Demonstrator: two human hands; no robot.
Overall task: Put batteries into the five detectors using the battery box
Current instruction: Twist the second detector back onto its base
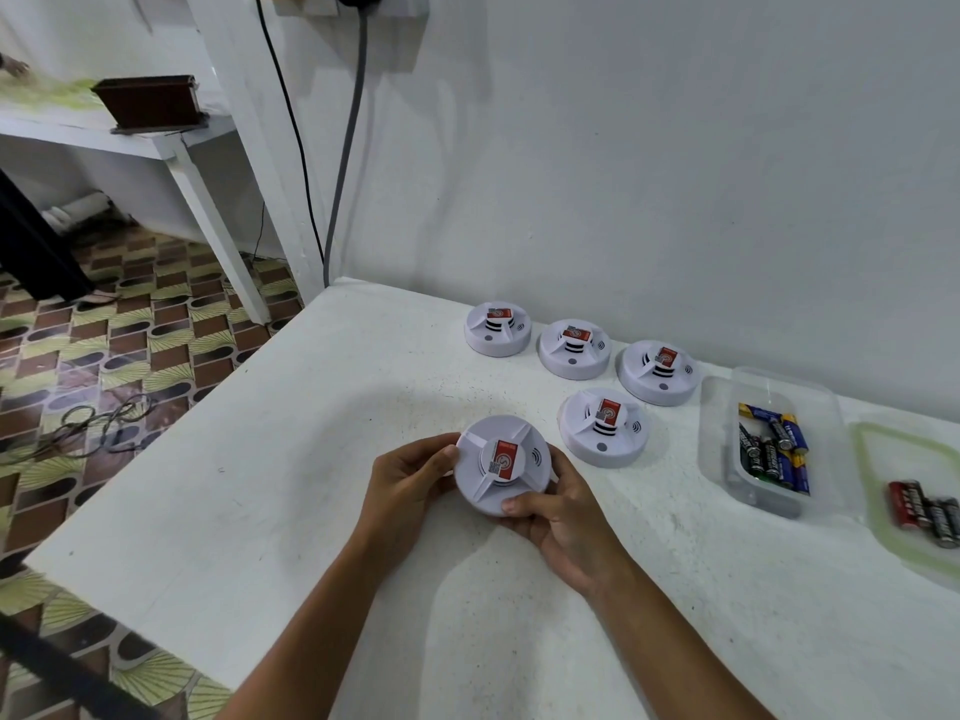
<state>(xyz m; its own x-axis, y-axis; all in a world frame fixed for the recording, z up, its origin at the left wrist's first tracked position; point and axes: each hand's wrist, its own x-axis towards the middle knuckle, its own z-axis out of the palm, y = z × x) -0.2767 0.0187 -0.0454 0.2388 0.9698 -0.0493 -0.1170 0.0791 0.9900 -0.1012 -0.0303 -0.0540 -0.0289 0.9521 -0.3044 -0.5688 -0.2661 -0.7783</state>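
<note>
A round white detector [501,462] with a red label is held just above the white table [260,485]. My left hand [408,478] grips its left edge, and my right hand [558,517] grips its near right edge, thumb on the rim. Several more detectors stand near the wall: one at the far left [497,328], the second [573,348], the third [658,371] and one nearer [602,426]. The clear battery box [769,439] on the right holds several black and blue batteries [774,449].
The box's clear lid [883,517] lies at the far right with a few red and black batteries [924,511] on it. Two cables [332,200] hang down the wall behind the table's far left corner. The table's left edge drops to a patterned tile floor [104,356].
</note>
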